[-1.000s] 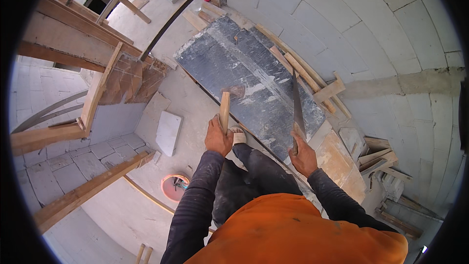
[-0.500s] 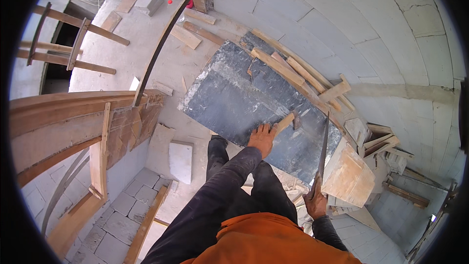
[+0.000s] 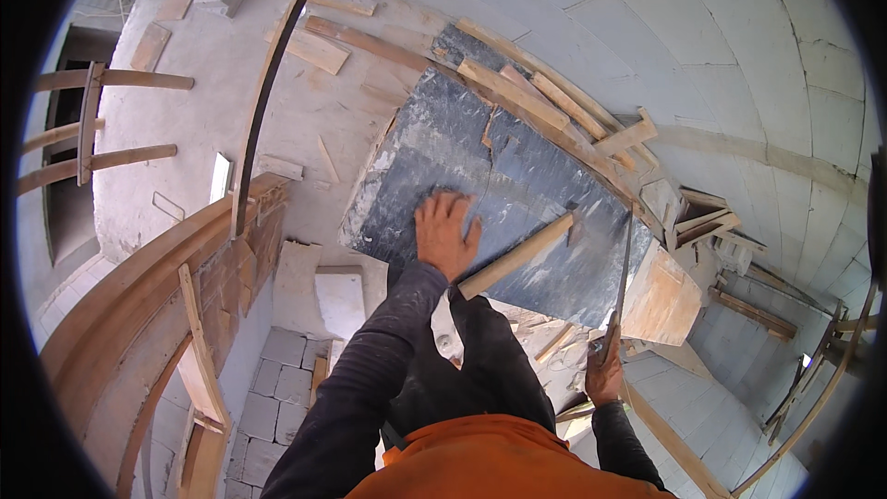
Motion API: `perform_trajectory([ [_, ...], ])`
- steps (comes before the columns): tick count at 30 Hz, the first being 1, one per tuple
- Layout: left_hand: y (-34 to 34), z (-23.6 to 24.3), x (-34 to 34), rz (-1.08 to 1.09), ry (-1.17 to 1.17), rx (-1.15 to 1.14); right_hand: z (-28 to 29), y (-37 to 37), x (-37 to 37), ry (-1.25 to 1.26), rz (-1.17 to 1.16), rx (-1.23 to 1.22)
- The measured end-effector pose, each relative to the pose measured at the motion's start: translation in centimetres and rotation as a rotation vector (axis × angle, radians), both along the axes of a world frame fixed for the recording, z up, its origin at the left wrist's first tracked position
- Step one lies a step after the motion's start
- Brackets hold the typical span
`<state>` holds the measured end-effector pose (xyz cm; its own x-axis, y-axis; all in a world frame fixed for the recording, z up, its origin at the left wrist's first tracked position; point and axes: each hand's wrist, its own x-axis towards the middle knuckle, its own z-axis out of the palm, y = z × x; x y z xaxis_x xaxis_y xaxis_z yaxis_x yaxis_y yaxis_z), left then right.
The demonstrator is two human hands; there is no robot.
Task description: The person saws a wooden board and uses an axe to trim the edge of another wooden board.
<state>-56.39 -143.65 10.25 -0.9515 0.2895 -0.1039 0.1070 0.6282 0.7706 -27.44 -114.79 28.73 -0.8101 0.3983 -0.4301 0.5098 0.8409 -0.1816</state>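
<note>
My right hand (image 3: 604, 373), at the lower right, is closed around the handle of a handsaw (image 3: 627, 264). The saw's narrow blade points away from me, past the right end of a dark, scuffed panel (image 3: 517, 180). Over the near left part of that panel my left hand (image 3: 446, 236) is open, palm down with the fingers spread. Whether it rests on the surface I cannot tell. A wooden strip (image 3: 519, 255) lies slantwise across the panel to the right of this hand, its near end by my leg. A small brown piece (image 3: 573, 228) is at the strip's far end.
Several boards (image 3: 545, 111) lie along the panel's far edge by the block wall (image 3: 591, 0). A curved wooden form (image 3: 166, 268) stands on the left, with a long dark bent strip (image 3: 268, 74) rising from it. Scrap wood (image 3: 707, 222) is heaped at the right.
My left hand has come off the wooden strip and moved left, its fingers spreading. More of the strip now shows. The saw stays in my right hand, and the view has shifted.
</note>
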Motion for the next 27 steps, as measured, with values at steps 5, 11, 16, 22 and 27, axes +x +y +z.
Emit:
perform_trajectory([
  [5,-4.2,-2.3,-8.9,0.356,0.198,-0.022,3.0,0.5,-4.4,0.09,-0.418,0.05],
  [11,-5.1,-6.1,-14.2,0.357,-0.041,-0.009,5.2,1.7,-11.2,0.416,-0.51,-0.063],
  [16,-4.9,-6.2,-16.4,0.375,-0.322,0.17,6.6,-0.7,-21.4,0.498,-0.449,-0.406],
  [22,-5.0,-7.2,-16.3,0.35,-0.441,0.121,0.2,-1.8,-31.2,0.339,-0.067,-0.712],
  [27,-5.0,-7.3,-15.5,0.448,-0.319,-0.014,-2.7,-2.1,-35.2,0.297,0.171,-0.829],
])
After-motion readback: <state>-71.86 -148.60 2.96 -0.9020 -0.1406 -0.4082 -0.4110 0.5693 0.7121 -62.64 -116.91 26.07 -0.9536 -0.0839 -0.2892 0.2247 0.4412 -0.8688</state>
